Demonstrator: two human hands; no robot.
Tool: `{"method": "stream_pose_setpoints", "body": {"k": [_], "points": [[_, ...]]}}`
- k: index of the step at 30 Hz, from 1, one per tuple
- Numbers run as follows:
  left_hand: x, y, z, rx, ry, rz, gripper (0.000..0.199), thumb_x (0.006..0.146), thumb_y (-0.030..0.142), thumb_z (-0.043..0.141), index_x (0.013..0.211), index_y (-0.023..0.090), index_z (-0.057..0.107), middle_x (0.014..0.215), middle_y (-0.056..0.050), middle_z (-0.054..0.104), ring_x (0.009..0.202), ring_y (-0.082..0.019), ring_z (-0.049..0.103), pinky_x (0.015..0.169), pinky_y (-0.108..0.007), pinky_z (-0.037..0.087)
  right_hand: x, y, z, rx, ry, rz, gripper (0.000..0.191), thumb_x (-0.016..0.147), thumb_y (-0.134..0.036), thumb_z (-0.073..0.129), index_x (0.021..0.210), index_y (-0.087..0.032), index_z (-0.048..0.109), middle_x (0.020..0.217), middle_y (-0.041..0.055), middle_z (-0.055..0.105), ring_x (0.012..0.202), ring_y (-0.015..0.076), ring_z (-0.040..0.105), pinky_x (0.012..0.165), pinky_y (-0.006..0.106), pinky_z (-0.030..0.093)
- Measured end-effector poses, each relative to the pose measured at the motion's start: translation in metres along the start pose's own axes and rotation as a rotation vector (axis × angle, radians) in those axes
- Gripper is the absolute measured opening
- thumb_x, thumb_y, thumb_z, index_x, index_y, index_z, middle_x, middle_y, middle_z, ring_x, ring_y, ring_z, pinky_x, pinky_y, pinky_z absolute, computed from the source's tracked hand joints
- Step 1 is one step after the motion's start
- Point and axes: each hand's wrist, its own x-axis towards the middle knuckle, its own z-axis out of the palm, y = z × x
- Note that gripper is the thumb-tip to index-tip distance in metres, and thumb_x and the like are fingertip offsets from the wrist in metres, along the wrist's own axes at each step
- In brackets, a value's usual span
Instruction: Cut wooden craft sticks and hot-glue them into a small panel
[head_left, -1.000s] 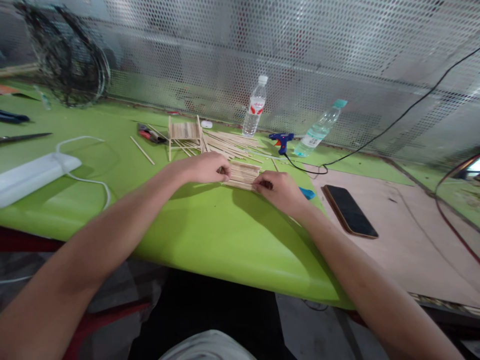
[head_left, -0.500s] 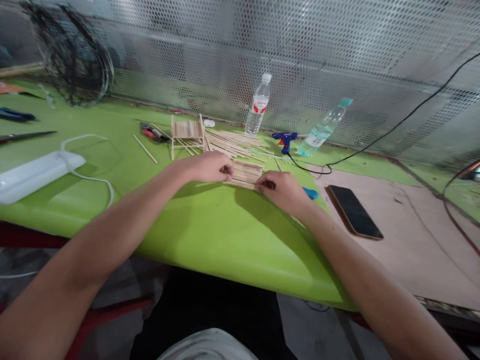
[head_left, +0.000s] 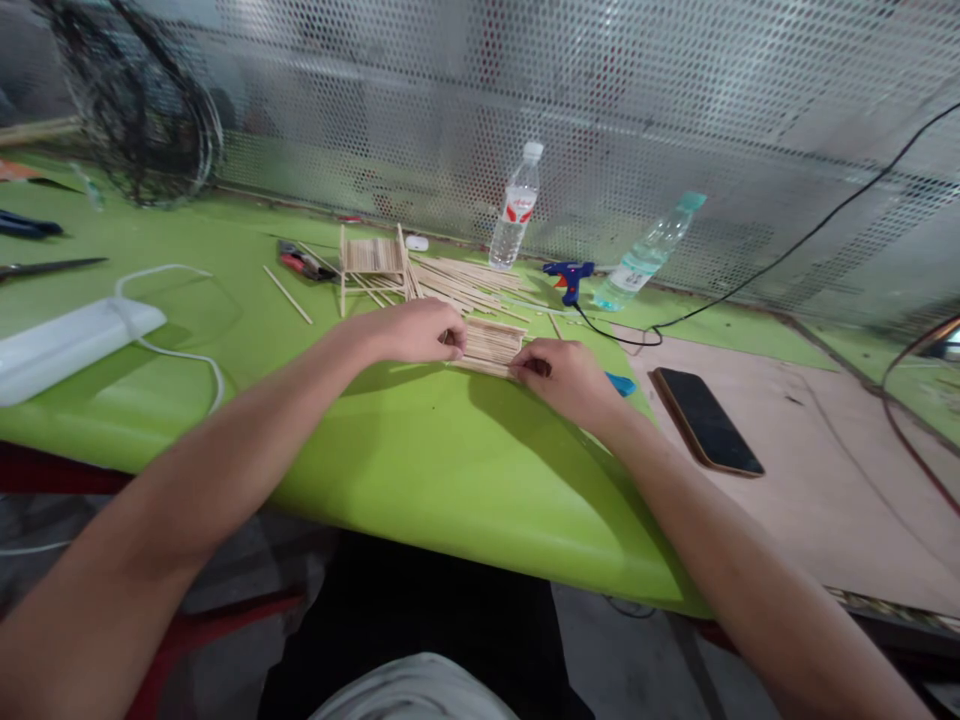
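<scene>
A flat panel of thin wooden sticks (head_left: 491, 345) lies on the green tabletop in front of me, its sticks running side by side. At its left end, my left hand (head_left: 427, 332) is closed, thumb and fingers pinching the near corner. My right hand (head_left: 559, 372) pinches the near right corner in the same way. Fingers cover both ends of the near sticks. Behind the panel is a spread of loose wooden sticks (head_left: 469, 283). A small stick-built frame with legs (head_left: 373, 257) stands to their left.
A blue glue gun (head_left: 568, 280), a clear water bottle (head_left: 516, 210) and a tilted green-capped bottle (head_left: 651, 255) are at the back. A phone (head_left: 705, 420) lies right on a brown board. Red-handled pliers (head_left: 300, 262) and a white power strip (head_left: 75, 350) are left.
Both hands keep their pinch on the stick panel, nearly still. The whole view has shifted very slightly; nothing else has visibly moved.
</scene>
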Motion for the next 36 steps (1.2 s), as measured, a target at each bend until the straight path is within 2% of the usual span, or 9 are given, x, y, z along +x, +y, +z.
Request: {"method": "stream_pose_setpoints", "body": {"k": [4, 7, 10, 13, 16, 24, 29, 36], "points": [[-0.001, 0.002, -0.001, 0.0, 0.004, -0.012, 0.02, 0.087, 0.034, 0.063, 0.09, 0.021, 0.078, 0.09, -0.004, 0.076, 0.073, -0.016, 0.065, 0.071, -0.031, 0.045, 0.0, 0.0, 0.0, 0.002, 0.001, 0.004, 0.01, 0.087, -0.022, 0.066, 0.085, -0.021, 0.076, 0.08, 0.0032, 0.074, 0.067, 0.0173, 0.062, 0.065, 0.03, 0.042], [-0.002, 0.004, -0.002, 0.012, -0.011, -0.029, 0.021, 0.088, 0.036, 0.063, 0.093, 0.021, 0.077, 0.095, -0.004, 0.077, 0.078, -0.017, 0.066, 0.072, -0.03, 0.046, 0.0, 0.0, 0.0, -0.007, -0.007, 0.0, 0.011, 0.087, -0.022, 0.066, 0.085, -0.021, 0.076, 0.08, 0.003, 0.074, 0.069, 0.0171, 0.062, 0.065, 0.029, 0.041], [-0.002, 0.006, -0.004, 0.042, -0.04, -0.04, 0.023, 0.087, 0.034, 0.063, 0.103, 0.022, 0.076, 0.106, -0.004, 0.076, 0.088, -0.018, 0.067, 0.077, -0.03, 0.048, -0.001, 0.0, -0.001, -0.012, -0.023, 0.002, 0.011, 0.088, -0.021, 0.065, 0.086, -0.02, 0.076, 0.082, 0.0034, 0.075, 0.071, 0.0174, 0.063, 0.066, 0.029, 0.041], [-0.002, 0.006, -0.003, 0.089, -0.059, -0.038, 0.035, 0.083, 0.032, 0.066, 0.117, 0.025, 0.073, 0.118, -0.004, 0.073, 0.097, -0.02, 0.066, 0.082, -0.03, 0.049, -0.001, -0.002, -0.003, -0.007, -0.032, 0.01, 0.012, 0.089, -0.021, 0.063, 0.088, -0.019, 0.076, 0.086, 0.0044, 0.076, 0.074, 0.0183, 0.063, 0.067, 0.029, 0.04], [-0.001, 0.005, -0.001, 0.122, -0.087, -0.05, 0.042, 0.082, 0.034, 0.068, 0.123, 0.027, 0.07, 0.123, -0.004, 0.071, 0.099, -0.021, 0.066, 0.082, -0.031, 0.048, -0.002, -0.003, -0.004, -0.004, -0.046, 0.009, 0.013, 0.09, -0.021, 0.062, 0.089, -0.019, 0.075, 0.087, 0.0052, 0.076, 0.074, 0.0185, 0.063, 0.068, 0.029, 0.04], [0.004, 0.009, 0.008, 0.179, -0.062, 0.029, 0.026, 0.081, 0.025, 0.063, 0.106, 0.026, 0.07, 0.105, -0.002, 0.074, 0.086, -0.018, 0.065, 0.07, -0.03, 0.043, -0.001, -0.004, -0.002, 0.015, -0.029, 0.022, 0.012, 0.089, -0.022, 0.064, 0.088, -0.018, 0.075, 0.084, 0.0048, 0.075, 0.071, 0.0176, 0.061, 0.067, 0.029, 0.04], [0.006, 0.012, 0.014, 0.224, -0.034, 0.057, 0.02, 0.081, 0.022, 0.06, 0.099, 0.026, 0.069, 0.096, -0.002, 0.073, 0.08, -0.019, 0.063, 0.069, -0.031, 0.04, -0.001, -0.004, -0.001, 0.016, -0.015, 0.015, 0.011, 0.088, -0.021, 0.064, 0.087, -0.018, 0.075, 0.081, 0.0041, 0.073, 0.069, 0.0168, 0.06, 0.066, 0.029, 0.039], [0.008, 0.01, 0.016, 0.223, -0.02, 0.085, 0.014, 0.082, 0.02, 0.059, 0.094, 0.024, 0.067, 0.097, -0.003, 0.073, 0.084, -0.019, 0.064, 0.071, -0.031, 0.041, 0.0, -0.002, 0.001, 0.018, -0.009, 0.015, 0.009, 0.087, -0.02, 0.066, 0.086, -0.018, 0.075, 0.078, 0.0032, 0.072, 0.067, 0.0158, 0.059, 0.065, 0.028, 0.038]]}}
